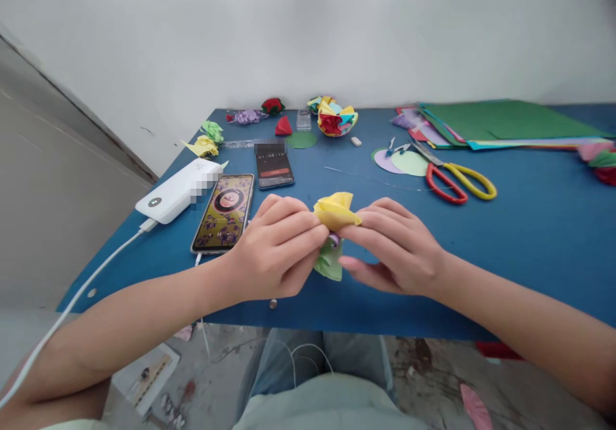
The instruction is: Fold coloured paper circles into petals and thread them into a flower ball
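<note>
Between my two hands, over the near edge of the blue table, is a paper flower point(337, 210) with folded yellow paper on top and light green paper below. A small purple curl shows where the two colours meet. My left hand point(283, 247) pinches the flower from the left, its fingers bent round the base of the yellow part. On the other side, my right hand point(402, 244) grips the yellow edge between its fingers, while its thumb sits lower, near the green paper. The paper inside the fingers is hidden.
Scissors point(459, 183) with red and yellow handles lie right, near paper circles point(399, 162) and stacked coloured sheets point(510, 122). Two phones point(224, 215) and a white power bank point(178, 189) with a cable are left. Finished paper flowers point(337, 120) stand along the back.
</note>
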{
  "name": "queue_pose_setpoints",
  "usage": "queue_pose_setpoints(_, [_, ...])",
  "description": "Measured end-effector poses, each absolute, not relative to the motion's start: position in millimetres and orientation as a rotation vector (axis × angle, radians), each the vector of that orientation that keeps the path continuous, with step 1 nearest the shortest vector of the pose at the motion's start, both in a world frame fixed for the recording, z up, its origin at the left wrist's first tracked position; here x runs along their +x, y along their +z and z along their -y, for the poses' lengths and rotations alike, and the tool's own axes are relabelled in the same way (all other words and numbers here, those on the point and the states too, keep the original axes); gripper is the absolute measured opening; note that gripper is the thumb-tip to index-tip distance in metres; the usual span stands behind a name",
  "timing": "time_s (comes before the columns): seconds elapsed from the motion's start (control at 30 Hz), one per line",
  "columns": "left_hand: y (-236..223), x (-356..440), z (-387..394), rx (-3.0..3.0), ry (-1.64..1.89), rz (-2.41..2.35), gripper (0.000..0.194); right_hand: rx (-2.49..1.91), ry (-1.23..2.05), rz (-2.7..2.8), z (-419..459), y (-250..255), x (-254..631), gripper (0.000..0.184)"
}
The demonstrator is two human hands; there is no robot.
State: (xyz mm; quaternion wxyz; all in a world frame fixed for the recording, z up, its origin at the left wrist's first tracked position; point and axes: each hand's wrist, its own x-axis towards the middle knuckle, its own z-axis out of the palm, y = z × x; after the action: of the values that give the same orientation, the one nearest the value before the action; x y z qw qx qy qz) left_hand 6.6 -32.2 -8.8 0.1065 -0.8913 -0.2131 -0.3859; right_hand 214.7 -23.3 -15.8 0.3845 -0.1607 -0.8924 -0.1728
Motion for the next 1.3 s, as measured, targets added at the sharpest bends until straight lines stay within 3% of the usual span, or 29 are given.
queue_pose_setpoints(0.13, [-6.4, 5.0, 32.3, -2.613, -1.118, 0.571, 0.015, -0.358, -0.564, 2.222, 16.4, -11.0, 223.1, 0.005])
queue_pose_setpoints(0.33, [-9.1, 8.3, 33.1, -2.391, -1.059, 0.408, 0.008, -0.114, -0.942, 2.267, 14.2, -5.1, 228.6, 0.006])
queue_pose_setpoints(0.57, [-14.3, 10.2, 35.8, -2.356, -1.170, 0.505, 0.013, -0.496, -0.448, 2.182, 33.4, -13.4, 214.2, 0.018])
queue_pose_setpoints(0.77, [-10.7, 9.0, 36.6, -2.298, -1.212, 0.676, 0.014, -0.528, -0.142, 2.088, 37.0, -12.9, 208.3, 0.018])
queue_pose_setpoints(1.3, [-18.2, 11.8, 35.6, -2.443, -1.324, 0.720, 0.015, -0.644, -0.533, 2.099, 39.7, -19.4, 200.0, 0.019])
